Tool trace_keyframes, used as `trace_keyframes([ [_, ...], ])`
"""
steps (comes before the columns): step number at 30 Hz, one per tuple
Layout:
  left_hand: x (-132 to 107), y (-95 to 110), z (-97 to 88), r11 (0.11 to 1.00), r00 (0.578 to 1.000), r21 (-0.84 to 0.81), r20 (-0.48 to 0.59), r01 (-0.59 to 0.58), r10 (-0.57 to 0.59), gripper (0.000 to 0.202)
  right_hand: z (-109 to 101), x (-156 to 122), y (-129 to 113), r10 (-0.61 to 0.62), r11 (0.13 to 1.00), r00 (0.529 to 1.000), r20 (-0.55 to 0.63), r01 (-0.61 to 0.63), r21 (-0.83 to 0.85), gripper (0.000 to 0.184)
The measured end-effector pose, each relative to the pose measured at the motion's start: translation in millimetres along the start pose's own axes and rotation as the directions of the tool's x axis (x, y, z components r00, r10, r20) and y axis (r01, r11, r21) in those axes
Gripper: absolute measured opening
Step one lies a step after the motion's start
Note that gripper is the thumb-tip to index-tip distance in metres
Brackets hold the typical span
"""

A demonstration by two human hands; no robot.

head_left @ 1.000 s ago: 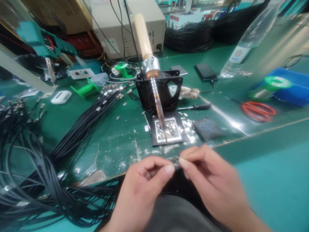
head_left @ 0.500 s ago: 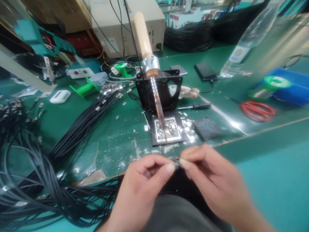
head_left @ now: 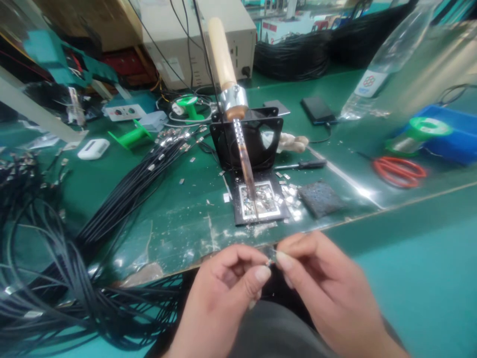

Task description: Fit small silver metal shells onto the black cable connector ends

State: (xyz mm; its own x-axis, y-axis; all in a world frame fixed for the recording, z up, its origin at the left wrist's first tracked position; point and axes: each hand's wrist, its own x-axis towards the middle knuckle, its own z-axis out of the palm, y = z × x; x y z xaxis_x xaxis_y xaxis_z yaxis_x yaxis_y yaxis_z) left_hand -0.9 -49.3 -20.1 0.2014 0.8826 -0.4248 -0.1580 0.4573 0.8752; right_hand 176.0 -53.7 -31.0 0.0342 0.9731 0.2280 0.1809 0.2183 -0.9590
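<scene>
Just in front of the bench edge, my left hand is closed, thumb and forefinger pinching a tiny shiny piece too small to name. My right hand is closed close beside it, its thumb and forefinger pinched at a thin bit whose kind I cannot make out. Beyond the hands a soldering iron with a wooden handle is held tip down over a white-framed tray of small metal parts. More small metal pieces lie to the right of the tray, near a dark square pad.
Bundled black cables cover the left side. A black fan frame stands behind the iron's tip. To the right are a screwdriver, red-handled scissors, a solder spool, a blue bin and a plastic bottle.
Both hands have dropped slightly toward my body and remain pinched close together. The tiny shiny piece at the left fingertips shows more clearly. Things on the bench stay where they were.
</scene>
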Motion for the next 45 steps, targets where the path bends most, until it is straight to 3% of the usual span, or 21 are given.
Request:
trace_keyframes([
  [13,1.1,10.1,4.4,0.992,0.999,0.122,0.001,0.038,-0.038,0.033,-8.3,3.6,-5.1,-0.047,0.999,0.998,0.048,0.047,-0.004,0.014],
  [31,10.3,19.4,5.1,0.988,0.997,0.143,0.055,0.052,-0.060,0.027,-21.5,12.8,2.2,-0.120,0.991,0.980,0.159,0.128,-0.045,0.015],
  [40,10.9,19.9,6.1,0.986,0.992,0.126,0.045,0.108,-0.114,0.028,-21.9,15.7,2.5,-0.141,0.986,0.971,0.193,0.156,-0.066,0.014],
  [45,10.5,21.4,5.8,0.984,0.995,0.157,0.033,0.085,-0.091,0.025,-22.6,17.1,-0.8,-0.127,0.985,0.968,0.218,0.149,-0.084,0.015],
])
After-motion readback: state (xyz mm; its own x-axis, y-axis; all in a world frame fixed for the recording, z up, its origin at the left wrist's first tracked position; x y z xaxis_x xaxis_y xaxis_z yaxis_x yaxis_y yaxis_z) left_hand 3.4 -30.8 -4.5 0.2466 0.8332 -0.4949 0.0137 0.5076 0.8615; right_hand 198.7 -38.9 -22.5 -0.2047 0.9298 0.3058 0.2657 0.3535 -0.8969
